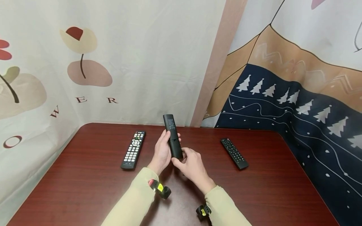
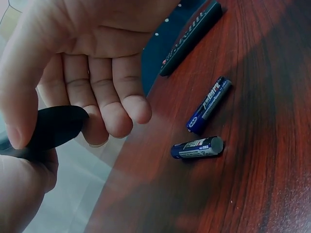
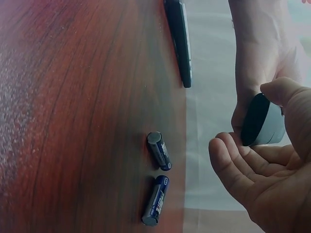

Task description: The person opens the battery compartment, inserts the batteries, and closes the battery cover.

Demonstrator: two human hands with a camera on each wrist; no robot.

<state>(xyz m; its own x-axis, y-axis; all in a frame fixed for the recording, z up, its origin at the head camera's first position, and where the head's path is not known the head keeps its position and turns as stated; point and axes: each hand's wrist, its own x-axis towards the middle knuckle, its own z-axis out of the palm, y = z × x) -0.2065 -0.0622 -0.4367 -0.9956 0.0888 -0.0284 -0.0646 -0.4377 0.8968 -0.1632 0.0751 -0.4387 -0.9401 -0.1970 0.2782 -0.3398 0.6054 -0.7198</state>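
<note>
A black remote control (image 1: 172,135) is tilted back-side up above the table, with small print on its far half. My left hand (image 1: 162,150) grips it along its side, thumb along the near edge. At the lower end my right hand (image 1: 193,164) pinches the same remote between thumb and fingers; the wrist views show the dark end of the remote (image 3: 257,121) there, with the other right fingers (image 2: 104,104) loosely bent. Two blue batteries lie on the table below the hands, one battery (image 2: 209,104) above another battery (image 2: 197,147) in the left wrist view.
On the dark red wooden table (image 1: 85,175), a larger remote with white buttons (image 1: 134,150) lies to the left. A smaller black remote (image 1: 234,153) lies to the right. Printed curtains (image 1: 147,62) hang behind the table's far edge.
</note>
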